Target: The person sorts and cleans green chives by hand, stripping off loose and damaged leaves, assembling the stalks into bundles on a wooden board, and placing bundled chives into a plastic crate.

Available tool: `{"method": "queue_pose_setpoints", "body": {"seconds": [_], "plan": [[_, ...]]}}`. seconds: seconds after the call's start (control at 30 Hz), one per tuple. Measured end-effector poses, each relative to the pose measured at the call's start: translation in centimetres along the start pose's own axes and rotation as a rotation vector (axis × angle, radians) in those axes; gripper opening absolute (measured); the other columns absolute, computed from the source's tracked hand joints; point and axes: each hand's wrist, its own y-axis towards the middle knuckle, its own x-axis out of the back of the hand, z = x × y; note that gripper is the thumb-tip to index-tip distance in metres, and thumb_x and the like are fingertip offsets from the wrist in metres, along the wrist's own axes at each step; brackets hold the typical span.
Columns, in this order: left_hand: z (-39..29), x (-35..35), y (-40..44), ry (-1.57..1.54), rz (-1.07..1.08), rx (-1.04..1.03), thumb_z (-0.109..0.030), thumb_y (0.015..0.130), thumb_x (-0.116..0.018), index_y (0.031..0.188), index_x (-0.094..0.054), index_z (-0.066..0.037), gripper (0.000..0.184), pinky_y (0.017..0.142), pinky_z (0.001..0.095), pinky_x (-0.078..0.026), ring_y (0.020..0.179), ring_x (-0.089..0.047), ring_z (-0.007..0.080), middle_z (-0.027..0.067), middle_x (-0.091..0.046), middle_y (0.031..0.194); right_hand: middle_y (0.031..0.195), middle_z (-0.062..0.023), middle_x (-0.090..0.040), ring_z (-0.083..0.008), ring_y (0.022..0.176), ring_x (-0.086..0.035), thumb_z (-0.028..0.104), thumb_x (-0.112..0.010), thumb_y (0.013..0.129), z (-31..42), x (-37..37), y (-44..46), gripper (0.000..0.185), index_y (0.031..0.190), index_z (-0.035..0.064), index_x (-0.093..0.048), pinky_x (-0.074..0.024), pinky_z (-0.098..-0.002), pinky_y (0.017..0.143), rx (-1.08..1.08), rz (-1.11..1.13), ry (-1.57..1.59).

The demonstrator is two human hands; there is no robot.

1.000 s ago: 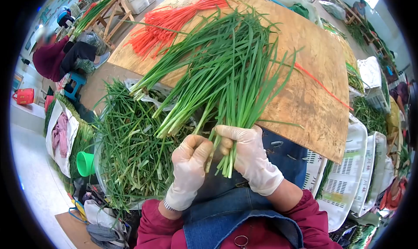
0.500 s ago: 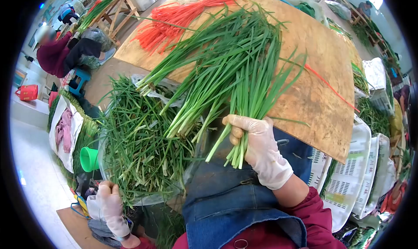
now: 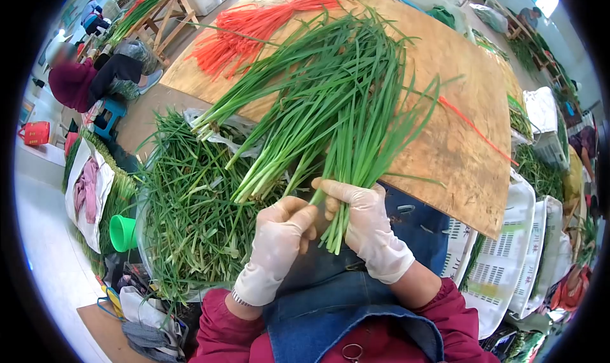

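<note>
Right hand's [image 3: 372, 226] grip is closed round a bunch of green stalks [image 3: 351, 156] at the near edge of the worktop [image 3: 470, 172], leaves fanning over it. And the left hand [image 3: 276, 236] is back up there now, grip narrow, pinching a single stalk [image 3: 318, 196], so both hands are busy at the stem ends! Left of the worktop, a plastic-lined tub [image 3: 142, 212] brims with leafy trimmings [image 3: 203, 223]; farther left, a green cup [image 3: 122, 233]. Right of the worktop, white crates [image 3: 505, 255], contents hard to tell.

Produce-packing workroom: wooden worktable [image 3: 470, 172] bearing cut greens [image 3: 356, 102] and red ties [image 3: 238, 42]; crates [image 3: 505, 255] standing alongside; seated co-worker [image 3: 79, 80] working beyond.
</note>
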Motion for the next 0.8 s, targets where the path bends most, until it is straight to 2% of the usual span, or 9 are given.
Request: {"method": "queue_pose_setpoints", "body": {"seconds": [0.03,0.13,0.17,0.27,0.4,0.47,0.57,0.73,0.8], "plan": [[-0.1,-0.1,0.0,-0.055,-0.051,0.021,-0.015,0.084,-0.059,0.081,-0.06,-0.002,0.014,0.04,0.0204,-0.034,0.041,-0.043,0.0067,0.0008,-0.055,0.06,0.057,-0.0059,-0.055,-0.0134,0.044,-0.048,0.003,-0.065,0.076,-0.1,-0.1,0.0,0.011,0.084,-0.0054,-0.063,-0.0391,-0.0252,0.043,-0.016,-0.004,0.014],[3.7,-0.3,1.3,0.268,-0.312,-0.494,-0.008,0.082,-0.061,0.077,-0.059,-0.001,0.009,0.039,0.0245,-0.034,0.044,-0.047,0.0084,0.0,-0.055,0.058,0.058,-0.0055,-0.055,-0.0127,0.044,-0.046,0.008,-0.067,0.077,0.2,-0.3,-0.4,0.013,0.082,-0.003,-0.061,-0.039,-0.0257,0.042,-0.052,-0.048,-0.038],[3.2,-0.7,0.8,0.497,-0.439,-0.608,-0.009,0.077,-0.064,0.079,-0.058,-0.003,0.009,0.043,0.0337,-0.039,0.044,-0.05,0.0197,0.008,-0.055,0.06,0.06,-0.006,-0.056,-0.0123,0.044,-0.047,0.009,-0.068,0.077,0.6,0.1,-0.5,0.014,0.082,-0.0019,-0.061,-0.0398,-0.0259,0.041,-0.077,-0.04,-0.065],[2.8,-1.1,1.0,0.893,-0.534,-1.005,-0.007,0.073,-0.065,0.075,-0.056,-0.007,0.009,0.044,0.0351,-0.04,0.047,-0.051,0.0252,0.0099,-0.052,0.06,0.06,-0.0059,-0.056,-0.0119,0.042,-0.047,0.012,-0.069,0.077,0.7,0.3,-0.7,0.016,0.079,-0.0001,-0.059,-0.0388,-0.026,0.04,-0.049,-0.032,-0.109],[2.4,-2.3,-0.4,1.029,-0.344,-1.071,-0.002,0.071,-0.068,0.082,-0.059,-0.003,0.014,0.046,0.0342,-0.042,0.049,-0.053,0.0268,0.009,-0.053,0.062,0.053,-0.0051,-0.053,-0.0121,0.04,-0.046,0.007,-0.069,0.073,1.3,0.4,-1.3,0.012,0.072,-0.0008,-0.06,-0.0364,-0.0256,0.038,-0.059,0.008,-0.107],[2.8,-0.7,-1.1,0.69,-0.235,-1.12,-0.001,0.071,-0.067,0.084,-0.061,-0.003,0.014,0.048,0.0304,-0.044,0.053,-0.056,0.0239,0.0096,-0.057,0.066,0.05,-0.0047,-0.052,-0.0121,0.039,-0.045,0.004,-0.068,0.072,2.1,0.9,-1.4,0.01,0.07,-0.0018,-0.061,-0.0359,-0.0253,0.038,-0.048,-0.008,-0.132],[2.9,1.9,-2.0,0.477,-0.461,-0.899,0.005,0.072,-0.065,0.081,-0.06,-0.002,0.012,0.051,0.0302,-0.045,0.054,-0.056,0.0266,0.0131,-0.058,0.066,0.053,-0.0054,-0.054,-0.0117,0.043,-0.048,0.004,-0.065,0.073,2.3,2.5,-0.1,0.009,0.069,-0.0043,-0.063,-0.0377,-0.0239,0.043,-0.064,-0.023,-0.047],[2.2,1.0,1.5,1.19,-0.53,-0.874,-0.018,0.076,-0.066,0.079,-0.059,-0.006,0.015,0.05,0.0377,-0.044,0.059,-0.057,0.0298,0.0126,-0.056,0.072,0.071,-0.0122,-0.063,-0.0177,0.058,-0.06,0.004,-0.063,0.077,2.4,1.9,-0.8,0.013,0.084,-0.0057,-0.061,-0.0511,-0.0295,0.054,-0.128,-0.036,0.051],[2.2,0.4,2.5,1.226,-0.519,-0.757,-0.008,0.074,-0.067,0.082,-0.06,-0.003,0.012,0.056,0.0374,-0.046,0.064,-0.059,0.0332,0.0153,-0.06,0.078,0.078,-0.0142,-0.064,-0.0215,0.064,-0.063,0.004,-0.063,0.077,2.4,2.2,-0.7,0.015,0.088,-0.0053,-0.06,-0.0553,-0.0341,0.058,-0.151,-0.002,0.069]]}}
